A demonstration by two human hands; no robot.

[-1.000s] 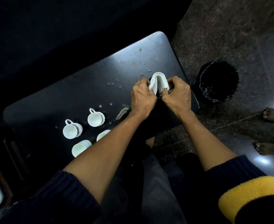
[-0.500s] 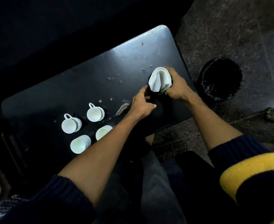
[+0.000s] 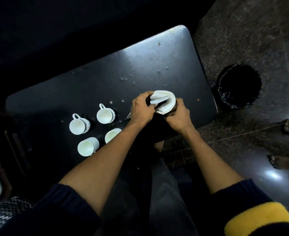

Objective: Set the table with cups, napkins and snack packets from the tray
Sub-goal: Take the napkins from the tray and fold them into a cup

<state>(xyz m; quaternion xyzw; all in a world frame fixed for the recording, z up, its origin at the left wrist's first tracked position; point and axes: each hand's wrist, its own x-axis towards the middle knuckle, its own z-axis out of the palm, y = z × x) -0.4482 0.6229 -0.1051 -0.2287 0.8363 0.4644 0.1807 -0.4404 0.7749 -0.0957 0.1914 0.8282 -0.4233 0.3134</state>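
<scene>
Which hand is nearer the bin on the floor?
Right. The right hand is at the napkin bundle, on the side toward the black bin past the table's edge. The left hand grips the bundle's far side, nearer the cups.

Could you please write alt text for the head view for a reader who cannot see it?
Both hands, left hand and right hand, hold a folded stack of white napkins over a dark table. Four white cups stand to their left; a black bin sits on the floor.
</scene>
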